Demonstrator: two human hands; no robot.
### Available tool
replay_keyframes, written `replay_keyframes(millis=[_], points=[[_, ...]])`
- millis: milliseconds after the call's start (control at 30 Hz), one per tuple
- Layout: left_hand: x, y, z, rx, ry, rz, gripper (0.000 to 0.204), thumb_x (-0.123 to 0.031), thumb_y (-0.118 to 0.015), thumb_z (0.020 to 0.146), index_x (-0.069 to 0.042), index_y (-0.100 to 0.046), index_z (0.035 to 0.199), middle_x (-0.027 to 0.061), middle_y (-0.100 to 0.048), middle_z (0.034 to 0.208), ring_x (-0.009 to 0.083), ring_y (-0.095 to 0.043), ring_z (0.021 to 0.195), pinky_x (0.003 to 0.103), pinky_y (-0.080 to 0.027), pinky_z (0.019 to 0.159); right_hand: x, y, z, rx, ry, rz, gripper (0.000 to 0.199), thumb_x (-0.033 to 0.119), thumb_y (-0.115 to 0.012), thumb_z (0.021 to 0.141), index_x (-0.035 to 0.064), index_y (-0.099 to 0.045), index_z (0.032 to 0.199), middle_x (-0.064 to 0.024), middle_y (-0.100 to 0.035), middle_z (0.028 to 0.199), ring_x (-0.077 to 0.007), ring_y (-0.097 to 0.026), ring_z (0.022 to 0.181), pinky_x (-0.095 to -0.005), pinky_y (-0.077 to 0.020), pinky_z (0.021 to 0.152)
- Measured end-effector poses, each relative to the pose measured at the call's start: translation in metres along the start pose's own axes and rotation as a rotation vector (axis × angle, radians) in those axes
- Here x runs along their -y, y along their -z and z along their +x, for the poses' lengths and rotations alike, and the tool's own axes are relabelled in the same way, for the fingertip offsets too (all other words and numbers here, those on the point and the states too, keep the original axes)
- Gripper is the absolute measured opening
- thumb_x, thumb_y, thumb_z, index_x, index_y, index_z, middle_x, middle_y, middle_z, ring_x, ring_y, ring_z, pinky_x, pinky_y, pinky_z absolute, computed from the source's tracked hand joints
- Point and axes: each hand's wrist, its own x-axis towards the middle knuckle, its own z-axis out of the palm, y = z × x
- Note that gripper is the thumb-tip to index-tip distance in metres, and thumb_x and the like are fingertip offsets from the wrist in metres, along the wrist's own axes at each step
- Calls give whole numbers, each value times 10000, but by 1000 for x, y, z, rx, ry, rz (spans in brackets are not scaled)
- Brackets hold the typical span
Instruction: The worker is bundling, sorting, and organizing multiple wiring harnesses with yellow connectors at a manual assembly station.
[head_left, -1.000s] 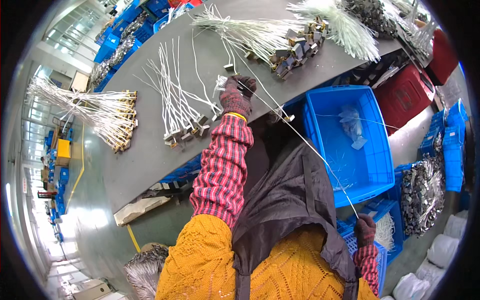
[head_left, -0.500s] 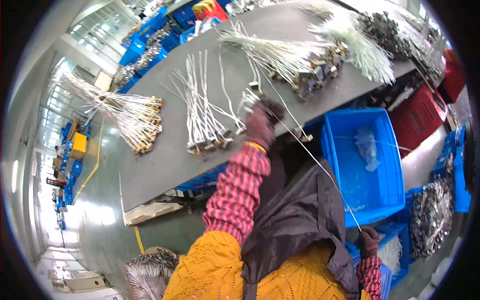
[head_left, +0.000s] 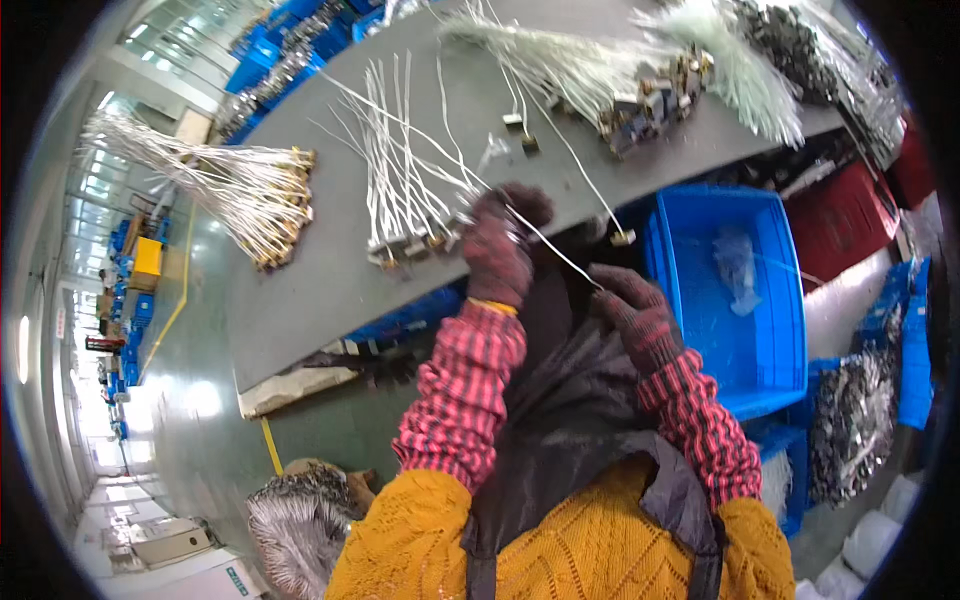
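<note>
Both of my hands wear dark knitted gloves. My left hand is closed at the front edge of the grey table, gripping a thin white wire; the part inside the fist is hidden. Just right of it, off the table edge, my right hand pinches the same wire between thumb and fingers. Left of my left hand lies a loose row of white wires with small connectors at their near ends. Another white wire lies to the right, its connector at the table edge.
A bound-looking bundle of wires lies at the table's left; a larger wire pile lies farther back. A blue bin holding a see-through plastic bag stands at my right, near a red box. A bundle sits at lower left.
My right hand has come up from low at the right to near my left hand, along the wire. My left hand has shifted slightly left and stays closed.
</note>
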Motion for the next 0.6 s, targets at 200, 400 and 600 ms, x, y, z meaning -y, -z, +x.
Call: replay_keyframes(millis=[200, 400, 600], points=[[-2, -7, -16, -201, 594, -800, 310, -248, -506, 1028, 26, -644, 985, 148, -711, 938, 267, -704, 821, 393, -593, 776, -19, -37, 20, -78, 210, 119, 681, -36, -701, 801, 84, -454, 1424, -50, -649, 1061, -88, -594, 895, -245, -514, 794], [34, 30, -8, -148, 154, 262, 312, -255, -491, 1034, -2, -662, 971, 80, -704, 835, 162, -675, 760, 311, -547, 685, 29, -81, 61, 19, 311, 66, 726, 15, -739, 786, 83, -420, 1435, -114, -627, 1246, -162, -631, 952, -303, -526, 861], [29, 122, 61, -430, 653, 62, 287, -285, -588, 966, -2, -625, 1002, 118, -683, 801, 151, -646, 593, 261, -520, 468, 4, -20, 81, -448, 237, -61, 509, 129, -767, 806, 28, -553, 1257, -179, -636, 1165, -243, -652, 950, -347, -537, 864]])
